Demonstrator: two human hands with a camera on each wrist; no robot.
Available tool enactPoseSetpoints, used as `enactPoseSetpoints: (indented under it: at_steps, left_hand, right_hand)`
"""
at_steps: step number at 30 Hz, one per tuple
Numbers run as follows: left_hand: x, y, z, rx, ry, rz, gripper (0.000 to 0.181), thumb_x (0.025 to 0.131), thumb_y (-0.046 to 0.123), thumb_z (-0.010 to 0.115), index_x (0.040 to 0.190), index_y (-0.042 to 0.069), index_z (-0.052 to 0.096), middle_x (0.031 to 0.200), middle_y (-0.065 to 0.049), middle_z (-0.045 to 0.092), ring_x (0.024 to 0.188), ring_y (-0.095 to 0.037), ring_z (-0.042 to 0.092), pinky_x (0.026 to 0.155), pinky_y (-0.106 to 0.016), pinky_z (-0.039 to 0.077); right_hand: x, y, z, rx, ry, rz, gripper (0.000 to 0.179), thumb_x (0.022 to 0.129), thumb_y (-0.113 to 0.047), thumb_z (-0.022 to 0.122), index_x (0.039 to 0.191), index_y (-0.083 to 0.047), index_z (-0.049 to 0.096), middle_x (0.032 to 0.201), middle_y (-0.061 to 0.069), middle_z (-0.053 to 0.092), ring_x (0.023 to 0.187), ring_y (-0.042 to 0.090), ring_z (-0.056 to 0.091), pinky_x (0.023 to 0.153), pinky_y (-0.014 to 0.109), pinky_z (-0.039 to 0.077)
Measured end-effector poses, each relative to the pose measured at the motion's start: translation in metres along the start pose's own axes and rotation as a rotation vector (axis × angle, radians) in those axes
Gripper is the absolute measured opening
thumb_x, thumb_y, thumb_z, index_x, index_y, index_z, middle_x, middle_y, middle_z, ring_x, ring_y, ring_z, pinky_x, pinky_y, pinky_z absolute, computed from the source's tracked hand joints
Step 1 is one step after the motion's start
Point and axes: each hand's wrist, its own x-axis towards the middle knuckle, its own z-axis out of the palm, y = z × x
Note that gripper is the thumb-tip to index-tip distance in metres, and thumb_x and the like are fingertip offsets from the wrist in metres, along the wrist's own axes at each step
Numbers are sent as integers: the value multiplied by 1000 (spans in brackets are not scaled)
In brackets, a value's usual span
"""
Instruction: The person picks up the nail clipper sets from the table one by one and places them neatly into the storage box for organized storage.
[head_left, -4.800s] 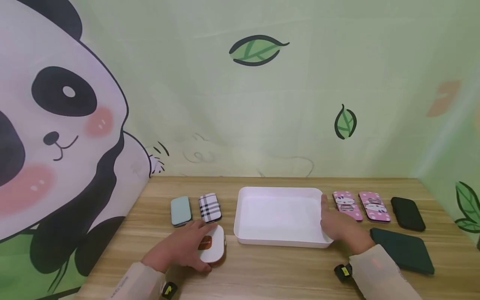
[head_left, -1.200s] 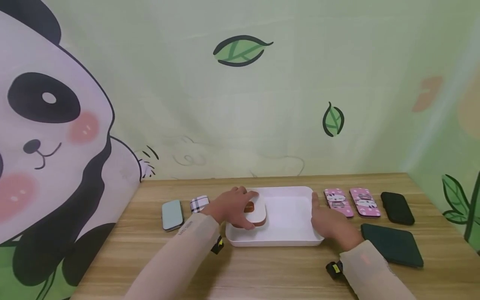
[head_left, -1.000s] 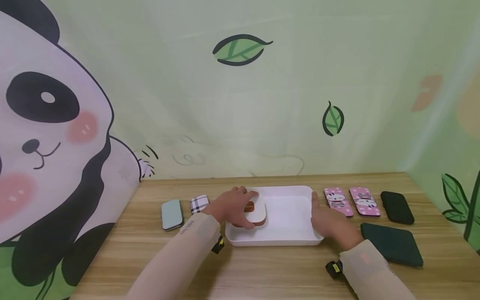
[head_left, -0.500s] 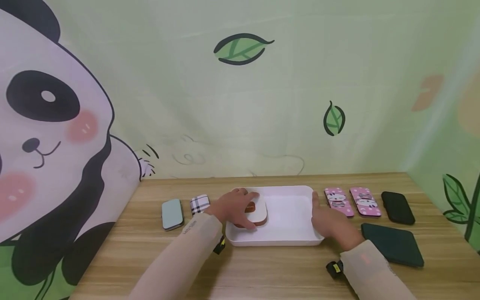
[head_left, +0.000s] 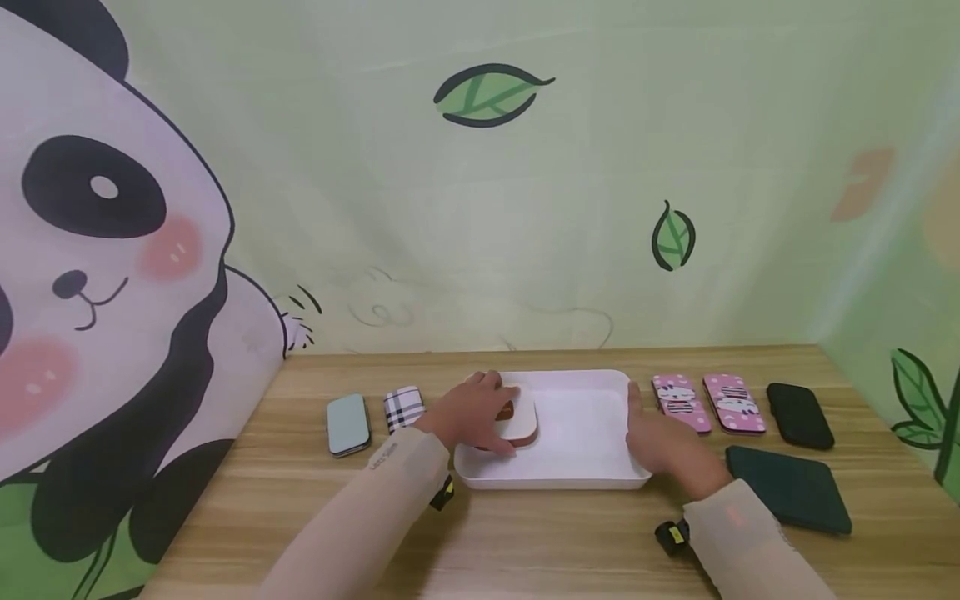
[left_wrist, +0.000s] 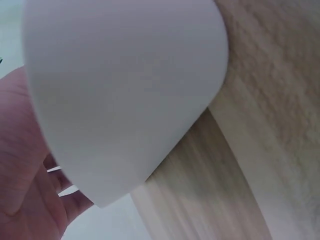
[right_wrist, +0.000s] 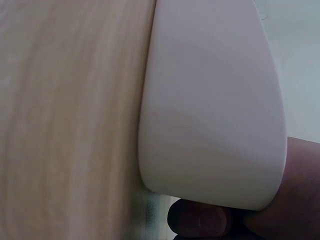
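A white, rounded-square case [head_left: 522, 419] with a reddish-brown label and a darker lower edge sits in the left part of a white tray [head_left: 555, 482]. My left hand [head_left: 474, 414] holds this case from its left side, thumb at the near edge and fingers toward the far edge; the palm hides part of it. At the tray's right end my right hand [head_left: 667, 443] grips the side wall, its thumb along the rim. The right wrist view shows fingers [right_wrist: 200, 218] at the outside of the tray's wall [right_wrist: 215, 105]. Only the tray's outer wall [left_wrist: 125, 100] and part of my left hand appear in the left wrist view.
Left of the tray lie a pale blue case [head_left: 348, 425] and a plaid case [head_left: 403, 407], partly behind my arm. To the right are two pink patterned cases [head_left: 681, 402], a black case [head_left: 801, 415] and a dark green flat case [head_left: 789, 489]. A fabric backdrop stands behind the wooden table [head_left: 540, 550].
My left hand has carried the white case from the table left of the tray into the tray's left part. Over the last second both hands stay nearly still; the view shifts slightly.
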Motion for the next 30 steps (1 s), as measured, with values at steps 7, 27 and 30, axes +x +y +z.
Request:
enactPoseSetpoints:
  at_steps: [7, 27, 30]
  left_hand:
    - [4, 0, 1, 29, -1, -20, 90, 74, 67, 76, 149, 26, 47, 139, -4, 49, 121, -21, 48, 100, -38, 49]
    - [1, -3, 3, -20, 15, -2, 88, 76, 68, 74, 149, 27, 47, 144, -5, 47, 124, -22, 48, 104, -41, 47]
    - [-1, -3, 2, -21, 15, -1, 88, 76, 67, 74, 149, 27, 47, 145, -6, 47, 124, -23, 48, 104, -41, 47]
  right_hand:
    - [3, 3, 1, -8, 4, -17, 77, 106, -24, 36, 157, -5, -18, 80, 11, 56, 64, 24, 53, 56, 34, 42]
    - [3, 3, 1, -10, 0, -18, 79, 105, -24, 38, 157, -4, -18, 77, 11, 55, 62, 24, 52, 56, 33, 41]
    - [3, 3, 2, -14, -2, -20, 79, 105, -23, 38, 157, -4, -18, 78, 10, 56, 62, 24, 53, 56, 33, 41]
